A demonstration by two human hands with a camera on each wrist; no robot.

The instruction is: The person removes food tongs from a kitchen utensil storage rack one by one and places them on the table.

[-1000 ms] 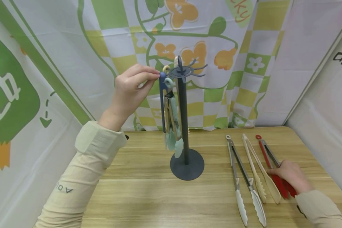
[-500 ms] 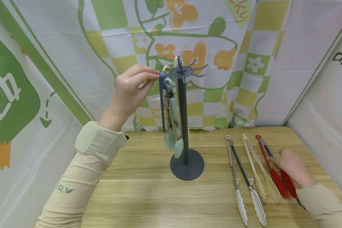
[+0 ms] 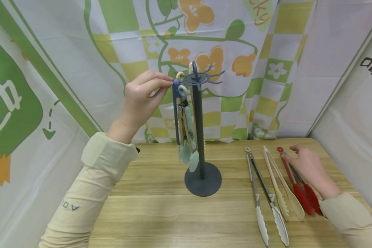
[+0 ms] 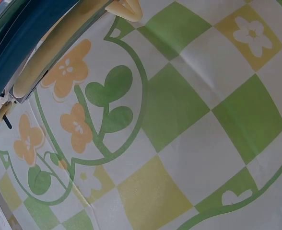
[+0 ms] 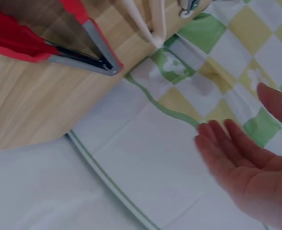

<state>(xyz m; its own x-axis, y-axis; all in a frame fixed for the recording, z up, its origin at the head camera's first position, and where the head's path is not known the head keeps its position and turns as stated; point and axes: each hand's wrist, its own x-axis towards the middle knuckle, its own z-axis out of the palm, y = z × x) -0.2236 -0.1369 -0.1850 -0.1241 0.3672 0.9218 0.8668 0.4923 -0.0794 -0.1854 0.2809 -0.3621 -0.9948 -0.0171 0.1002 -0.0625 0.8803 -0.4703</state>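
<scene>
My left hand (image 3: pixel 145 91) pinches the top end of a pair of dark blue tongs (image 3: pixel 176 110) hanging on a grey hook stand (image 3: pixel 199 131). Mint-green tongs (image 3: pixel 193 161) hang beside them, and a pale yellow ring (image 3: pixel 180 74) shows behind. In the left wrist view, the blue tongs (image 4: pixel 23 40) and a yellow-handled pair (image 4: pixel 59 48) fill the top left corner. My right hand (image 3: pixel 308 165) hovers over the upper end of red tongs (image 3: pixel 300 198) on the table. From the right wrist, that hand (image 5: pixel 256 177) looks relaxed, holding nothing, apart from the red tongs (image 5: pixel 18 40).
To the left of the red tongs lie cream tongs (image 3: pixel 277 186) and long steel tongs with white tips (image 3: pixel 261 220) on the wooden table (image 3: pixel 148 213). Several hooks (image 3: pixel 217 73) on the stand's right side carry nothing. A patterned curtain (image 3: pixel 229 113) hangs behind the table.
My right hand has moved up along the red tongs, from their red tips toward the ring end. The left hand keeps its pinch on the blue tongs without visible movement.
</scene>
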